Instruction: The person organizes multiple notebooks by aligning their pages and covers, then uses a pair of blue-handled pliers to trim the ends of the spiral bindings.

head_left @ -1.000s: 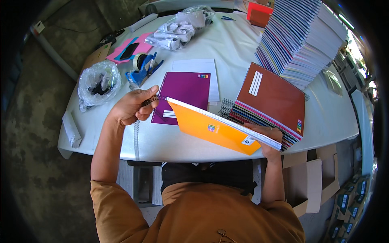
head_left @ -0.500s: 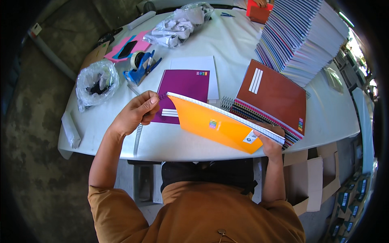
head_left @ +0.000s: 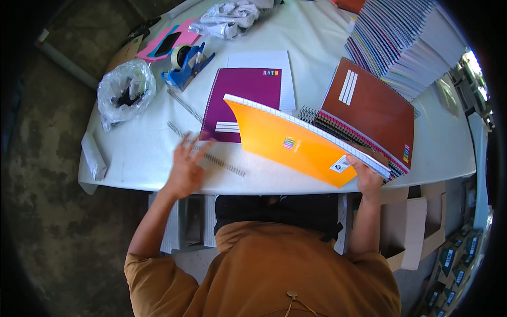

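My right hand [head_left: 368, 173] grips the lower right corner of an orange notebook [head_left: 285, 140], tilted up with its white page edges upward. No wire coil shows along the visible page edge. My left hand [head_left: 186, 168] is open, fingers spread and slightly blurred, over the table's near side. Beside its fingertips lies a loose metal spiral coil [head_left: 224, 165]. A second spiral coil [head_left: 186, 105] lies farther off, reaching the purple notebook [head_left: 245, 92], which rests flat behind the orange one. Lined paper [head_left: 288, 87] sticks out from under the purple cover.
At right stands a pile of notebooks with a brown cover [head_left: 369, 108] on top; behind it rises a tall notebook stack [head_left: 396, 42]. Left are a blue tape dispenser [head_left: 185, 71], a plastic bag [head_left: 127, 92] and a phone [head_left: 168, 44]. Cardboard boxes [head_left: 406, 232] stand below the table's right edge.
My left hand has opened and moved down from the orange notebook's upper left corner; a coil now lies by it on the table. My right hand keeps its hold. The view has shifted.
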